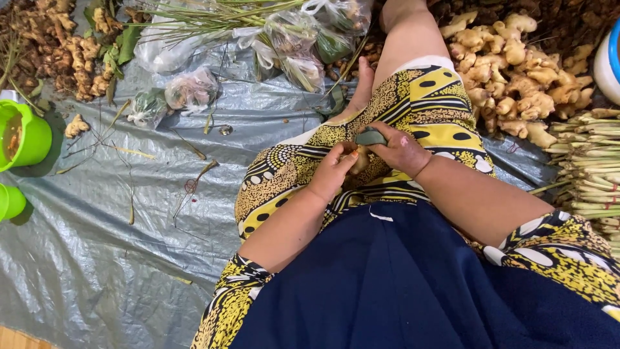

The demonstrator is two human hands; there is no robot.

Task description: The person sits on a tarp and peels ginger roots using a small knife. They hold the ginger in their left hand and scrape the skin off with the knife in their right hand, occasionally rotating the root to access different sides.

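Two hands: both of yours meet at the centre of the frame, over your lap and its yellow-and-black patterned cloth (413, 97).
Left hand: your left hand (334, 171) sits just left of centre, its grip curled around a small pale piece of ginger (360, 159), fingers pressed on it.
Right hand: your right hand (402, 152) sits just right of centre, its grip closed on a dark grey-green tool (371, 136); whether this is a knife or a scraper cannot be told.
Ginger piece: it lies between your two hands, touching both, with the tool just above it.
Ginger pile: a heap of pale ginger roots (516, 71) lies at the upper right of the frame, just beside your bent leg.
Lemongrass: a bundle of green stalks (591, 161) lies along the right edge, below the ginger pile.
Darker roots: a second heap of brown roots (51, 45) fills the upper left corner.
Bags: clear plastic bags (194, 87) holding produce lie along the top centre, with loose green stalks across them.
Tubs: two bright green tubs (26, 136) stand at the left edge.
Ground cover: a grey plastic sheet (116, 245) spreads over the lower left of the frame.
Apron: a dark blue cloth (400, 291) covers your lap at the bottom centre.
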